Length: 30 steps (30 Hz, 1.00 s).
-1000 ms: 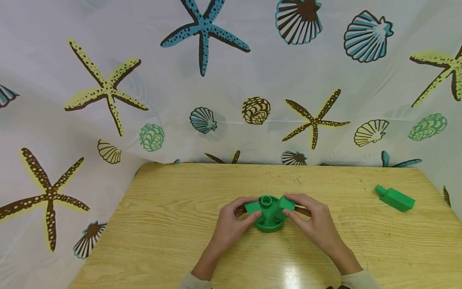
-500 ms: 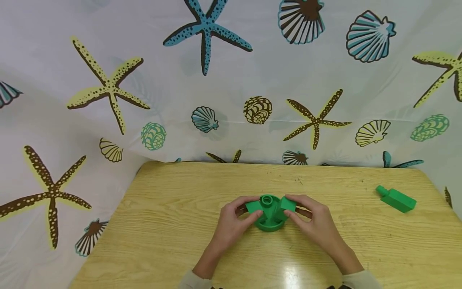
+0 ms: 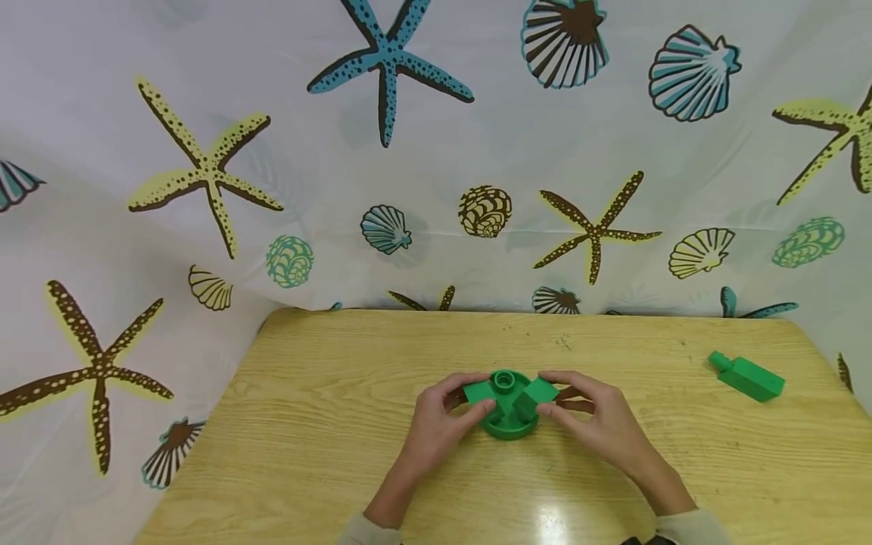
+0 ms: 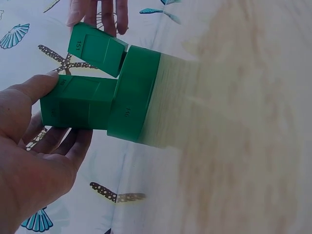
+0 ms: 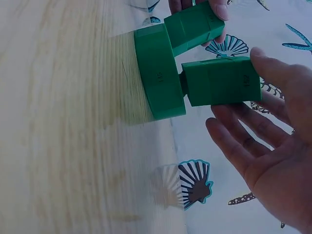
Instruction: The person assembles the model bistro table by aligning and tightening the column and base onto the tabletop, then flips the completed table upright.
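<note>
A round green base (image 3: 507,431) stands on the table, with an open round socket (image 3: 503,380) at its far side. My left hand (image 3: 439,424) grips one green block (image 4: 80,102), which sits upright against the base in the left wrist view. Thumb and fingers of my right hand (image 3: 602,420) pinch a second green block (image 5: 222,82) by its outer end. A short dark stem (image 5: 183,84) shows between that block and the base in the right wrist view. How deep the stem sits is hidden.
A third green block with a narrower knob (image 3: 749,377) lies on its side at the right of the wooden table (image 3: 327,424). Behind and at the sides hangs a white cloth (image 3: 422,166) printed with starfish and shells.
The right-hand block has turned in place over the base, showing more of its top face. My right hand has shifted slightly right with it; the left hand holds still.
</note>
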Each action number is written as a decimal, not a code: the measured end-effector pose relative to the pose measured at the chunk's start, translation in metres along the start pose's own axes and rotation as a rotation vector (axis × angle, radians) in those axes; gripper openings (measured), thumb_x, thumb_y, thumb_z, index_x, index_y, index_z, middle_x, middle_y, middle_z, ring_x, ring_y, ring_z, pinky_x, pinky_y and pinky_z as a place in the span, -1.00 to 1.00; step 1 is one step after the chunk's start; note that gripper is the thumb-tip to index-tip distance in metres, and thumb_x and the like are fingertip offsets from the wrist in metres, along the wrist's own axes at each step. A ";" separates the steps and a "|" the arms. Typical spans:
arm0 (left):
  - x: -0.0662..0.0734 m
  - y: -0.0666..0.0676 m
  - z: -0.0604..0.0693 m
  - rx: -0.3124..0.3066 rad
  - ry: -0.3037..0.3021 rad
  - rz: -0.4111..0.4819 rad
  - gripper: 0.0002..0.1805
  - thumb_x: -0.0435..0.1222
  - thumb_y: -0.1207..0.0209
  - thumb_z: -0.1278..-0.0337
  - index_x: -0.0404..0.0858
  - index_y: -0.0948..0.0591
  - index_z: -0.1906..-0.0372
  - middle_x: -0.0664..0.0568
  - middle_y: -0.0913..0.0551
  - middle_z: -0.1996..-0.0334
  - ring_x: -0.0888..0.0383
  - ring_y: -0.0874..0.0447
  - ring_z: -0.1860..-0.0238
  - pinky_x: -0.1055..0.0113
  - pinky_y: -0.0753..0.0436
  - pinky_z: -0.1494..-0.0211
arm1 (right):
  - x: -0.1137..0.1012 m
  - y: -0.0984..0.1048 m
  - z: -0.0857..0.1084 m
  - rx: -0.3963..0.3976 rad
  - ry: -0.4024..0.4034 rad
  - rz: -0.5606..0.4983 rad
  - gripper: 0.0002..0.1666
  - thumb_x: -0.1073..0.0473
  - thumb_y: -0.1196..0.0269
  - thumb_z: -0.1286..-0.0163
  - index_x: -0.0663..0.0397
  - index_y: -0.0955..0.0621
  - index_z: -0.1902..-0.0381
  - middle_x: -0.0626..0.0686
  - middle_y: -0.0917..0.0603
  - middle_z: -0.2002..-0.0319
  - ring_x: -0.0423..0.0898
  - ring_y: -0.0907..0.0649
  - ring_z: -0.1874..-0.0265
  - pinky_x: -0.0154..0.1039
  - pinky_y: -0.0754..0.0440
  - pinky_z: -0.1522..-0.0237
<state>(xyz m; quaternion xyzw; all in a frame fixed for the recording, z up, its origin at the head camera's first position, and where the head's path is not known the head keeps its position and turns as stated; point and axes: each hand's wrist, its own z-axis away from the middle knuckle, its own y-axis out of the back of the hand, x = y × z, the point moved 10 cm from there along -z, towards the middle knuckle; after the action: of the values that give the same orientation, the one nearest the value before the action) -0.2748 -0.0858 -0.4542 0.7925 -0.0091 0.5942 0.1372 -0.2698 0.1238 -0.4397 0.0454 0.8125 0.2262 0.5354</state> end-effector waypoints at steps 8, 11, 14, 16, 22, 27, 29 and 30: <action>-0.003 0.000 0.000 -0.011 0.010 0.006 -0.57 -0.29 -0.39 -0.29 -0.37 -0.64 -0.20 -0.21 -0.66 -0.13 0.02 -0.69 -0.12 0.18 -0.64 -0.23 | -0.004 0.002 0.003 -0.053 0.012 -0.010 -0.53 0.27 -0.39 -0.41 0.14 -0.63 -0.26 0.11 -0.69 -0.18 0.02 -0.75 0.04 -0.21 -0.75 0.04; -0.003 -0.001 0.000 -0.018 0.009 0.007 -0.56 -0.29 -0.39 -0.29 -0.38 -0.64 -0.20 -0.21 -0.66 -0.14 0.02 -0.69 -0.13 0.19 -0.63 -0.24 | -0.006 0.002 0.003 -0.055 0.032 -0.015 -0.56 0.31 -0.36 -0.42 0.18 -0.63 -0.24 0.12 -0.70 -0.16 0.05 -0.74 0.02 -0.21 -0.75 0.04; -0.002 -0.001 0.000 -0.024 0.012 0.013 -0.55 -0.29 -0.39 -0.29 -0.38 -0.63 -0.21 -0.21 -0.66 -0.14 0.03 -0.68 -0.13 0.19 -0.63 -0.24 | -0.006 0.001 0.002 -0.045 0.027 -0.034 -0.59 0.23 -0.40 -0.40 0.10 -0.66 -0.19 0.04 -0.71 -0.11 0.01 -0.73 -0.03 -0.20 -0.73 -0.01; -0.001 -0.001 0.000 -0.027 0.014 0.017 -0.55 -0.29 -0.39 -0.29 -0.39 -0.63 -0.21 -0.21 -0.66 -0.15 0.03 -0.68 -0.13 0.18 -0.63 -0.25 | -0.006 -0.001 0.001 -0.042 0.029 -0.050 -0.60 0.20 -0.43 -0.38 0.06 -0.66 -0.15 0.00 -0.71 -0.10 0.00 -0.71 -0.08 -0.18 -0.71 -0.07; -0.002 -0.002 -0.001 -0.026 0.012 0.021 -0.55 -0.29 -0.39 -0.29 -0.36 -0.63 -0.21 -0.22 -0.65 -0.14 0.04 -0.69 -0.12 0.18 -0.63 -0.24 | -0.007 -0.002 0.001 -0.035 0.042 -0.062 -0.64 0.24 -0.41 -0.40 0.04 -0.64 -0.13 0.00 -0.72 -0.09 -0.01 -0.70 -0.12 -0.14 -0.67 -0.13; -0.002 -0.001 -0.001 -0.026 0.014 0.026 -0.55 -0.29 -0.39 -0.29 -0.37 -0.63 -0.21 -0.23 -0.65 -0.14 0.06 -0.69 -0.11 0.17 -0.63 -0.24 | -0.006 -0.004 -0.001 -0.018 0.031 -0.063 -0.58 0.21 -0.47 -0.33 0.11 -0.65 -0.12 -0.01 -0.72 -0.05 -0.04 -0.71 -0.05 -0.09 -0.70 -0.09; -0.002 -0.001 -0.001 -0.023 0.012 0.024 -0.55 -0.29 -0.39 -0.29 -0.37 -0.63 -0.21 -0.23 -0.65 -0.14 0.05 -0.69 -0.11 0.16 -0.62 -0.25 | -0.007 -0.007 -0.002 -0.018 0.038 -0.051 -0.54 0.19 -0.48 -0.32 0.12 -0.64 -0.15 -0.03 -0.70 -0.05 -0.04 -0.70 -0.03 -0.04 -0.71 -0.08; -0.002 -0.001 -0.001 -0.021 0.011 0.022 -0.55 -0.28 -0.39 -0.29 -0.36 -0.63 -0.21 -0.23 -0.65 -0.14 0.06 -0.69 -0.10 0.16 -0.62 -0.25 | -0.007 -0.008 -0.002 -0.020 0.042 -0.045 -0.52 0.19 -0.48 -0.32 0.13 -0.64 -0.17 -0.04 -0.70 -0.05 -0.05 -0.69 -0.02 -0.02 -0.71 -0.07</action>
<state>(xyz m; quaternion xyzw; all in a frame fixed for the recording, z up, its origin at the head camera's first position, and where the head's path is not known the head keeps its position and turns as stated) -0.2763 -0.0852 -0.4562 0.7876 -0.0234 0.5999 0.1389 -0.2671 0.1132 -0.4363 0.0169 0.8222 0.2230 0.5235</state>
